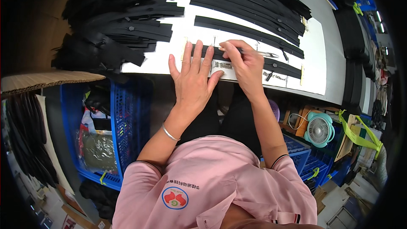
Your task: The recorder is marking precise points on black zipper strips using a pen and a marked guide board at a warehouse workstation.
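White board (316,44), left grip (193,78) splayed on black strip (217,54), right grip (248,68) pinching slim tool (266,54)

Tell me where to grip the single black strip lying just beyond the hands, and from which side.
Pinch the black strip at its left end, coming from the left. That end lies on the white board, apart from the left hand. The strip looks thin and flat, so lifting an edge first would probably help.
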Demonstrator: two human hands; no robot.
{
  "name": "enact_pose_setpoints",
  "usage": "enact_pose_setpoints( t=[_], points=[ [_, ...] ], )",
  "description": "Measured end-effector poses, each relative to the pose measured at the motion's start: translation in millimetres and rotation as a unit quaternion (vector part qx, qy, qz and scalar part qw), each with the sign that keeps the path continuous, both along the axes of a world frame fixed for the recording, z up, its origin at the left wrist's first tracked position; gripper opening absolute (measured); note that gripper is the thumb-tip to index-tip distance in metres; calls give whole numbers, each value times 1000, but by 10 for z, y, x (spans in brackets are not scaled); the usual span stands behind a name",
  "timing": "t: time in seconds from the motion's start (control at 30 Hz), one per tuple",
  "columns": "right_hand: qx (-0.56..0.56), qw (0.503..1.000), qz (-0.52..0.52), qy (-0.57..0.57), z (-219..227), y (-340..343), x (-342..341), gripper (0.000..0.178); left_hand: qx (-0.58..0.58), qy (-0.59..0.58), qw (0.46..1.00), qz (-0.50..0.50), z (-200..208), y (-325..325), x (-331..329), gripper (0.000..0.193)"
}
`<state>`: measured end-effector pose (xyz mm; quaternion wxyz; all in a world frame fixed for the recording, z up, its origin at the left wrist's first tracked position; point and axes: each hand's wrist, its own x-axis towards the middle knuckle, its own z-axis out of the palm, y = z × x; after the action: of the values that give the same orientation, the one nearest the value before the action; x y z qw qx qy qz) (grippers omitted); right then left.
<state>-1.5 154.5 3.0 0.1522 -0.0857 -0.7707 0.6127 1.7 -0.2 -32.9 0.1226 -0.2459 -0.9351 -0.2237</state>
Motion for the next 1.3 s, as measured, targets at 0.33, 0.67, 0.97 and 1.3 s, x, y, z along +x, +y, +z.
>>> enact_pose_setpoints(
  t=[0.33, 0.67, 0.97, 1.3],
  points=[
    [113, 994, 4, 10, -149, -70, -125, 17, 21, -7, 1000, -1, -41, -24, -3, 73],
    [171, 983, -25, 62, -188, -92, -136, 16, 14, 6, 1000, 1, -31, -12, -4, 75],
    [111, 992, 62, 18, -208, -11, -79, 18, 9, 6, 1000, 6, -33, 2, -1, 74],
    [61, 996, 69, -19, -115, 86, 20, 20, 7, -1, 1000, 7, -57, 12, -8, 71]
  ],
)
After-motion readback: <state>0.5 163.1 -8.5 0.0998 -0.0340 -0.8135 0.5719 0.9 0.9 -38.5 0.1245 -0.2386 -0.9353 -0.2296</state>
